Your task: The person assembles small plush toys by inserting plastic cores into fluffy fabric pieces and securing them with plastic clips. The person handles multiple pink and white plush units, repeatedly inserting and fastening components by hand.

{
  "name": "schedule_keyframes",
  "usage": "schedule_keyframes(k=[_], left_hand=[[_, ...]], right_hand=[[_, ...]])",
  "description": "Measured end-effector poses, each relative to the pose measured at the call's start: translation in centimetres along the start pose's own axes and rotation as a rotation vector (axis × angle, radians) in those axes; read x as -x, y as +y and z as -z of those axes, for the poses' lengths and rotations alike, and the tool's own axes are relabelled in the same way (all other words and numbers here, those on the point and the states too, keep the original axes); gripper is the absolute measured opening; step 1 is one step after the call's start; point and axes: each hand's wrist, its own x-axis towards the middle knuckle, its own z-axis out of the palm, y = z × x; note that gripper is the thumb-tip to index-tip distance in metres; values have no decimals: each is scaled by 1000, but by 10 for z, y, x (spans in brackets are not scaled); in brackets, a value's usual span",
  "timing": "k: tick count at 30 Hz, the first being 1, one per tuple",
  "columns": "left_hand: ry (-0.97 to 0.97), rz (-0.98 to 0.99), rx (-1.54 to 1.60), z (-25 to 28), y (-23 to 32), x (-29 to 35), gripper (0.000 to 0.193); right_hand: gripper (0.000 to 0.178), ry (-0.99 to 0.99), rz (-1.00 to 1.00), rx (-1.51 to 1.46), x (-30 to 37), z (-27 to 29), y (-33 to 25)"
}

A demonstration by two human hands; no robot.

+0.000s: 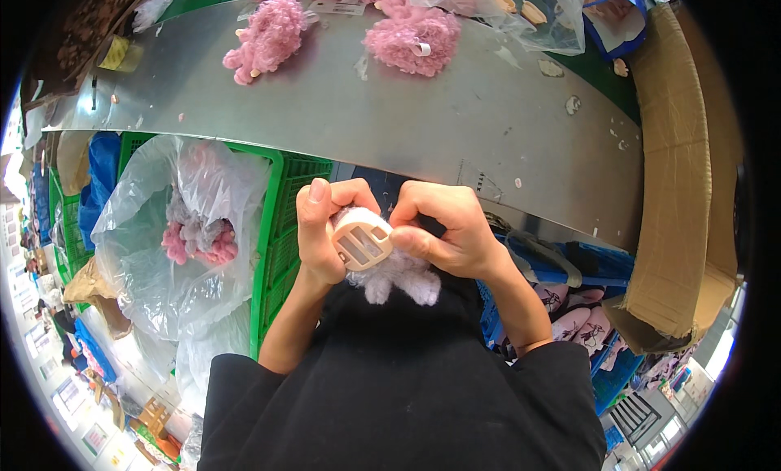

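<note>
Black shirt [407,390] fills the lower frame, nearest the lens; both forearms rise from it to meet over the lap.

Left hand [321,231]: closed around a pale fluffy toy [399,282], thumb up along a beige plastic disc [362,245] with slots in it. The disc sits against the toy's upper end, face turned to the camera.

Right hand [443,227]: fingers curled over the top, thumb and forefinger pinched on the disc's right rim. Both hands are gripping narrow, nothing loose between them.

Where it is: toy and disc held in the air just in front of the chest, below the edge of the metal table [455,105], not resting on anything.

Step in hand, as I judge it: fitting or seating the disc into the toy. Whether the disc is already snapped home or only laid on the fur I cannot tell; the fingers cover the seam.

Next move would call for even pressure round the rim while the left hand keeps the toy from twisting, with fur kept out of the joint.

Round about: two pink fluffy toys [272,36] lie on the table, well apart from the hands. A clear plastic bag [154,259] of pink and grey fluff sits in a green crate [281,243] at the person's left. Cardboard box [675,186] stands at the right.
</note>
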Motion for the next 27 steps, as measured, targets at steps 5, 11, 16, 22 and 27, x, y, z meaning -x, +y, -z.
schedule_keyframes(k=[5,11,16,22,27], left_hand=[[-4,-23,50,-2,-7,0,78],[94,-45,-119,-1,-13,3,81],[81,-22,-162,-4,-28,-1,78],[99,-132,30,-6,-23,4,76],[-80,-196,-47,6,-13,5,79]], right_hand=[[34,-70,-96,79,0,-1,-13],[30,103,131,360,1,-15,-18],[29,98,301,447,8,-31,-17],[16,118,254,265,4,-21,-22],[22,76,-8,268,11,-12,-26]])
